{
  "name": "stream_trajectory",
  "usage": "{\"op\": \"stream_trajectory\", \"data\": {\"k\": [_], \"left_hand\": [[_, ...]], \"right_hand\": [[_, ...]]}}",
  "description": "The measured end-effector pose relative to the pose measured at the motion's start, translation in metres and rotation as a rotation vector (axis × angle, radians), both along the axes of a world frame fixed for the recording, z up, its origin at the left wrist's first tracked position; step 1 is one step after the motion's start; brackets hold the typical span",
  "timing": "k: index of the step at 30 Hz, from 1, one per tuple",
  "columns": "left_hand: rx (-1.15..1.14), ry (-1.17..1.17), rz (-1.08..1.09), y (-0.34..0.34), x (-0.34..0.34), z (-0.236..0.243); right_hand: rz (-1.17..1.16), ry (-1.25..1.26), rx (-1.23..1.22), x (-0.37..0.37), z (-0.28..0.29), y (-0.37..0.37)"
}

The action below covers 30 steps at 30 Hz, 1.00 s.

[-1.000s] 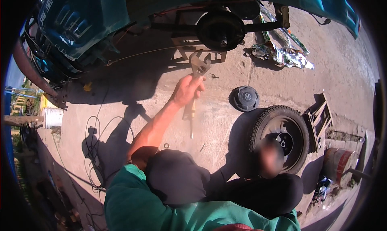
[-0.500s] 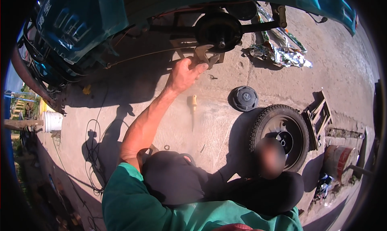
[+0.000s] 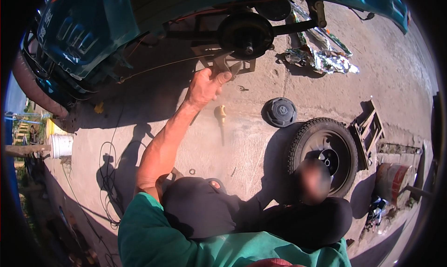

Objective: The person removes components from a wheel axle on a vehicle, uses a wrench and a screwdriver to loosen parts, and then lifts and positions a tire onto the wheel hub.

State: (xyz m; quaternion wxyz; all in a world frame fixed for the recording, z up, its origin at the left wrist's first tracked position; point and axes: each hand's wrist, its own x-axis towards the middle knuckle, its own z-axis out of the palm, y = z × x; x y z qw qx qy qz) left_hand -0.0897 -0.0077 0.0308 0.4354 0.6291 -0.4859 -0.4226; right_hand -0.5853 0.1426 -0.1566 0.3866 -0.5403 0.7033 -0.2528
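Note:
My left hand (image 3: pixel 205 87) reaches forward at the end of my bare arm and grips a large metal wrench (image 3: pixel 222 62). The wrench's jaws point up toward the dark wheel hub (image 3: pixel 247 34) of a raised teal car (image 3: pixel 88 34). The hub has no wheel on it, and a stand (image 3: pixel 242 66) sits under it. A yellow-handled screwdriver (image 3: pixel 220 115) lies on the concrete just below my hand. My right hand is out of view.
A dark hubcap (image 3: pixel 279 112) and a removed tyre (image 3: pixel 321 150) lie to the right. Another person sits by the tyre. Crumpled foil (image 3: pixel 321 57), a wooden frame (image 3: pixel 368 132), a rusty drum (image 3: pixel 393 183), a white bucket (image 3: pixel 60 146) and loose cable (image 3: pixel 109 174) are around.
My left hand has carried the wrench up and away from the ground to the stand under the hub. The screwdriver stays on the concrete.

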Motion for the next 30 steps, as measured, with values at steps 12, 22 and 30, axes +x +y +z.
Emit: {"op": "stream_trajectory", "data": {"k": [12,22,30], "left_hand": [[-0.176,-0.297,-0.043,-0.013,0.004,0.029],[-0.104,-0.535,-0.050,-0.021,0.005,0.057],[-0.107,-0.654,-0.092,-0.026,-0.013,0.084]], "right_hand": [[0.024,-0.028,-0.010,0.002,0.003,-0.004],[-0.011,-0.050,0.049,0.003,0.011,-0.004],[-0.019,-0.005,0.071,-0.009,-0.001,-0.002]]}}
